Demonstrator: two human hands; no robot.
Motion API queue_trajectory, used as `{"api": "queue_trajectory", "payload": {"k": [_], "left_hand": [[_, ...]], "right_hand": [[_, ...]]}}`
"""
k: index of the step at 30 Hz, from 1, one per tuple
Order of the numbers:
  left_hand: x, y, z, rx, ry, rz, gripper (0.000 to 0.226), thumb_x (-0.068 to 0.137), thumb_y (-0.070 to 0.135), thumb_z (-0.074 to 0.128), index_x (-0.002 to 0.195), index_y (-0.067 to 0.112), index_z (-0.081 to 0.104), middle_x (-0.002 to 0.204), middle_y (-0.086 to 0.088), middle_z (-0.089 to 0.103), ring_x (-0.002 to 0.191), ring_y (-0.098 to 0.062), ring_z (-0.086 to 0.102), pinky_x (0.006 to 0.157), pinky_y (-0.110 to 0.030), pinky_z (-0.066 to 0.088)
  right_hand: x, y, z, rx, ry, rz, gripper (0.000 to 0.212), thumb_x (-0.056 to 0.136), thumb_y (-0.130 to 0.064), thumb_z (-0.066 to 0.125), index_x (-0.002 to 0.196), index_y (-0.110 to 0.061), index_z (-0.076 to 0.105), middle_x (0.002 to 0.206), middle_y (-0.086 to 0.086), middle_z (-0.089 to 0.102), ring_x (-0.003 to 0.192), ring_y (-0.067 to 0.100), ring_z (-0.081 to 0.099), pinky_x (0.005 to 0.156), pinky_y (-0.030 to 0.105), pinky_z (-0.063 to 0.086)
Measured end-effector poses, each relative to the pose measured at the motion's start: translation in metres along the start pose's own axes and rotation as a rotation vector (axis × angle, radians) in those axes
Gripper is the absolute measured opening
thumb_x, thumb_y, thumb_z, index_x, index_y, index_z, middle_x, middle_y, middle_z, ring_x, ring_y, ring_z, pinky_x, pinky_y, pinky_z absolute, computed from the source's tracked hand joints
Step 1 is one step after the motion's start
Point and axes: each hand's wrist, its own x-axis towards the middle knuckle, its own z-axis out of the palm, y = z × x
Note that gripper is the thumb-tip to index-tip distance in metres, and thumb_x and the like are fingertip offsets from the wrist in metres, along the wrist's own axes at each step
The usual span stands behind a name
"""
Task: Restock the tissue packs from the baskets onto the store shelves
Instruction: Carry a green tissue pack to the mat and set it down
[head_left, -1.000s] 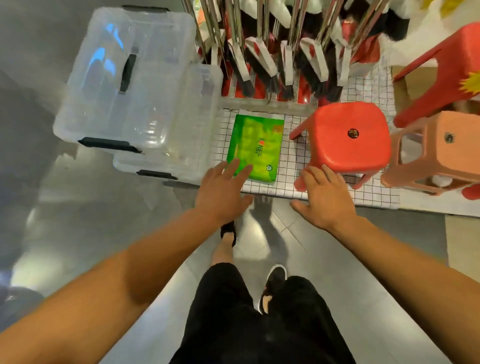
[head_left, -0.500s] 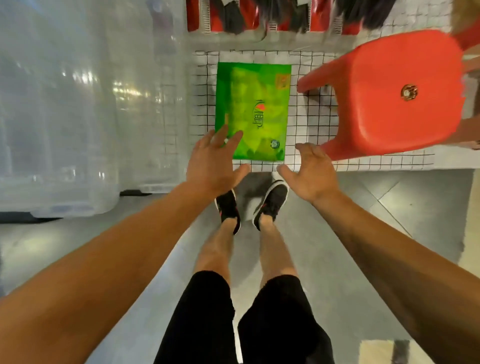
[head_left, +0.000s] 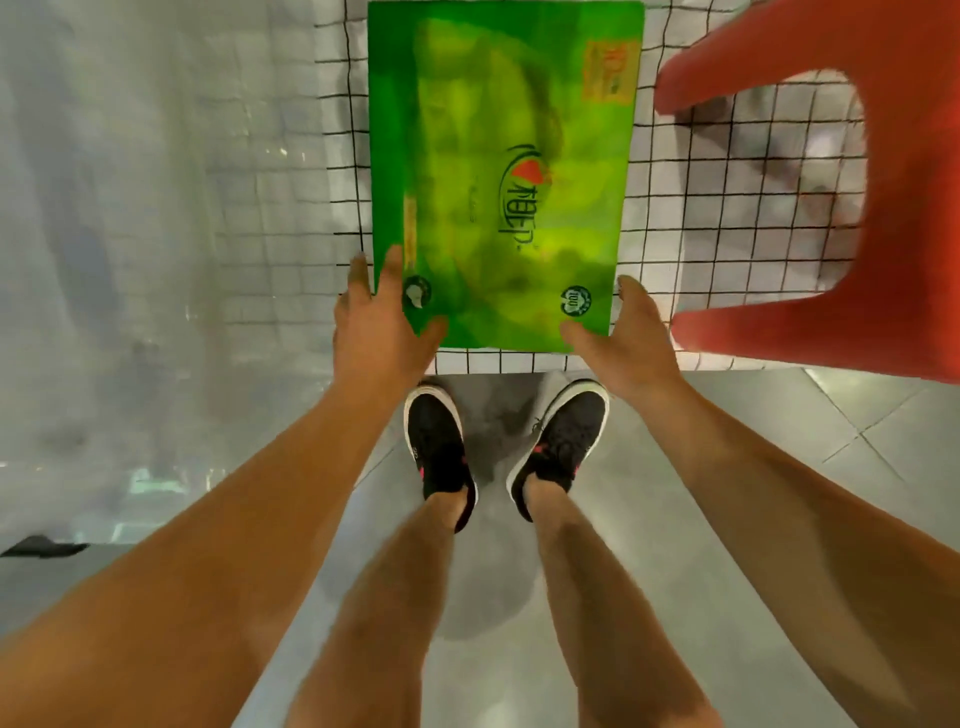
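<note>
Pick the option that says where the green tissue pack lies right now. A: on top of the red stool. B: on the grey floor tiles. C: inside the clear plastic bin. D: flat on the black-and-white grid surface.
D: the green tissue pack lies flat on the grid surface, between the clear bin and the red stool.

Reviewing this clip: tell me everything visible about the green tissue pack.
The green tissue pack is a flat rectangular pack in glossy green film with a red heart logo, an orange corner label and two round seals. It lies flat on the white gridded surface beside a red stool. The left hand and right hand touch its near corners.
</note>
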Motion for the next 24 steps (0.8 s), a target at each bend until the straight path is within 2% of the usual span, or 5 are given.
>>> {"api": "queue_trajectory", "payload": {"k": [6,10,14,19,24], "left_hand": [[0.035,-0.015,0.035,-0.299,-0.010,-0.042,0.112,0.074,0.041,0.083,0.155,0.038,0.007,0.162,-0.012,0.011,0.144,-0.032,0.030,0.107,-0.034,0.035],[0.034,-0.016,0.031,-0.433,0.022,-0.049,0.111,0.070,0.033,0.087,0.155,0.035,0.015,0.144,-0.007,0.041,0.129,-0.021,0.044,0.100,-0.025,0.037],[0.009,-0.012,0.007,-0.488,0.023,-0.092,0.107,0.070,0.032,0.087,0.155,0.032,0.021,0.144,-0.003,0.043,0.131,-0.017,0.043,0.103,-0.023,0.034],[-0.051,-0.006,-0.014,-0.605,-0.015,-0.184,0.101,0.072,0.029,0.087,0.154,0.030,0.027,0.149,0.004,0.042,0.136,-0.018,0.042,0.112,-0.044,0.040],[-0.127,-0.001,-0.021,-0.718,-0.049,-0.255,0.098,0.073,0.027,0.085,0.152,0.037,0.028,0.144,0.011,0.046,0.132,-0.018,0.046,0.107,-0.048,0.045]], "right_hand": [[0.058,0.018,0.035,0.601,0.002,0.162,0.050,0.088,-0.033,0.073,0.133,-0.027,0.050,0.112,-0.014,0.065,0.103,0.006,0.063,0.095,0.035,0.051],[0.056,0.024,0.037,0.676,-0.032,0.162,0.058,0.082,-0.024,0.078,0.134,-0.029,0.053,0.114,-0.011,0.069,0.103,0.009,0.068,0.088,0.032,0.055],[0.026,0.008,0.007,0.694,-0.064,0.123,0.048,0.086,-0.011,0.074,0.129,-0.024,0.057,0.109,-0.009,0.072,0.091,0.006,0.072,0.069,0.022,0.056],[-0.026,-0.014,-0.030,0.701,-0.091,0.118,0.046,0.080,-0.008,0.078,0.115,-0.033,0.062,0.106,-0.005,0.074,0.094,0.013,0.072,0.078,0.032,0.059],[-0.088,-0.016,-0.062,0.583,-0.157,0.068,0.054,0.075,-0.009,0.083,0.121,-0.029,0.062,0.104,-0.008,0.074,0.090,0.008,0.072,0.078,0.030,0.059]]}}
